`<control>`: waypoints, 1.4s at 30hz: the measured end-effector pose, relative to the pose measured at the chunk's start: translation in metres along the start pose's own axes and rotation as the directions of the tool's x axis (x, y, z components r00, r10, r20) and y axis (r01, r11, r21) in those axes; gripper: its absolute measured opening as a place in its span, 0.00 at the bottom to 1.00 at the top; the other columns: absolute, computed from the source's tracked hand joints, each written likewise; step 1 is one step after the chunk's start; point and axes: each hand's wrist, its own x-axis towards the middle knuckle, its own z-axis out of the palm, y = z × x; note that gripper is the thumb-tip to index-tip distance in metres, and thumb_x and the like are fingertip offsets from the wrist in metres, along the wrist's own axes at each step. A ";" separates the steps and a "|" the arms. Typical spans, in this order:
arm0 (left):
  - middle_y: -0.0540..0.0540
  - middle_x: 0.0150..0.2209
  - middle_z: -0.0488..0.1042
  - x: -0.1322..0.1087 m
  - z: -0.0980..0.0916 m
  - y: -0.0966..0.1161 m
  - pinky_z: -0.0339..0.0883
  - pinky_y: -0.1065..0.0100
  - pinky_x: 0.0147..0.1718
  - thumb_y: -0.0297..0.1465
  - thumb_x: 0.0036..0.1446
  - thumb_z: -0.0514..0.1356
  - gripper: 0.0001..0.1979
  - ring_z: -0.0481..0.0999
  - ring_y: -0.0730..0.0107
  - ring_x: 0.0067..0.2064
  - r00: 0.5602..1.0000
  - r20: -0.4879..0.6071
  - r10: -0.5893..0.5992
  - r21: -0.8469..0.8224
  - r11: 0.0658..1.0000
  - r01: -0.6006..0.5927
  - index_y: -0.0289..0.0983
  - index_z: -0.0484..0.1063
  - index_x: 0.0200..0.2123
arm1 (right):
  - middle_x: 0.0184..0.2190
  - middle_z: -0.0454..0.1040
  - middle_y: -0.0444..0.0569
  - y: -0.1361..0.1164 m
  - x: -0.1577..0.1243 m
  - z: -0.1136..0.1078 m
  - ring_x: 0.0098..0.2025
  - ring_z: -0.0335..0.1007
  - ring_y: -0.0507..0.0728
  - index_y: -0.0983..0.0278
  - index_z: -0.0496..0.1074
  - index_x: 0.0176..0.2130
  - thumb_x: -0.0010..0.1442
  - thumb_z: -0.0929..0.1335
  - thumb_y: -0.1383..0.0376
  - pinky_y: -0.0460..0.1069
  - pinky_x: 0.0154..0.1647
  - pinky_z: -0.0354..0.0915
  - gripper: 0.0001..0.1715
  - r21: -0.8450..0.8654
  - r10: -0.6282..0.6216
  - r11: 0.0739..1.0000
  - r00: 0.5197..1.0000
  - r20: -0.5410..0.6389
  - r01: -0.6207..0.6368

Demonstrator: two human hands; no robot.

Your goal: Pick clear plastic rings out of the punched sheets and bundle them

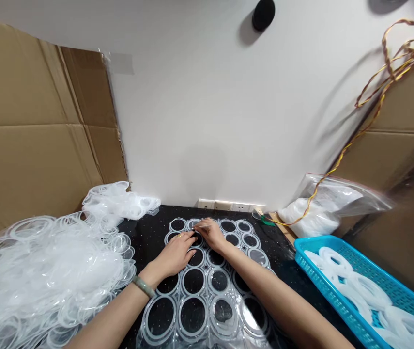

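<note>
A clear plastic sheet [207,269] with rows of translucent rings and round holes lies on the black speckled tabletop. Flat on its upper left part rests my left hand [176,253], fingers stretched out and holding nothing; a green bangle [144,287] circles the wrist. My right hand [211,233] is closed in a pinch at the sheet's far rows, beside the left fingertips. A thin translucent ring [202,225] shows its edge at the right fingertips; the rest of it is hidden.
On the left is a large heap of translucent ring sheets [57,271], with a smaller pile [117,201] behind. At right stand a blue basket [303,247] of white rings and a plastic bag [319,213]. Sockets [223,205] line the wall; a twisted cable [345,155] hangs down.
</note>
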 end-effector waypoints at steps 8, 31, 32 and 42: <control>0.40 0.63 0.64 -0.003 -0.006 0.003 0.58 0.51 0.60 0.33 0.63 0.56 0.21 0.63 0.53 0.63 1.000 0.020 -0.024 0.015 1.000 0.024 0.39 0.67 0.59 | 0.34 0.79 0.54 0.003 0.053 -0.008 0.37 0.72 0.58 0.67 0.78 0.34 0.65 0.64 0.70 0.49 0.42 0.62 0.14 -0.318 -0.050 0.947 0.998 -0.031 0.037; 0.42 0.44 0.77 0.028 -0.021 -0.019 0.66 0.57 0.51 0.24 0.53 0.60 0.10 0.75 0.57 0.49 0.941 -0.290 -0.175 -0.209 0.971 0.117 0.37 0.75 0.39 | 0.27 0.79 0.56 -0.002 0.049 -0.019 0.30 0.76 0.60 0.68 0.80 0.29 0.56 0.67 0.53 0.51 0.32 0.69 0.22 0.391 0.218 0.902 0.974 -0.053 -0.181; 0.42 0.44 0.76 0.034 -0.023 -0.020 0.66 0.56 0.51 0.23 0.51 0.61 0.12 0.74 0.56 0.49 0.932 -0.312 -0.183 -0.210 0.970 0.120 0.37 0.74 0.41 | 0.27 0.79 0.56 -0.003 0.047 -0.019 0.30 0.76 0.60 0.68 0.80 0.28 0.55 0.68 0.52 0.51 0.33 0.69 0.23 0.437 0.231 0.880 0.971 -0.056 -0.184; 0.45 0.36 0.80 0.060 -0.046 -0.015 0.71 0.66 0.39 0.27 0.57 0.55 0.11 0.79 0.64 0.37 0.924 -0.355 -0.140 -0.235 0.970 0.057 0.37 0.78 0.36 | 0.29 0.79 0.53 -0.031 0.021 -0.039 0.32 0.74 0.57 0.67 0.80 0.32 0.53 0.71 0.52 0.49 0.34 0.68 0.20 0.612 0.278 0.775 0.955 -0.104 -0.159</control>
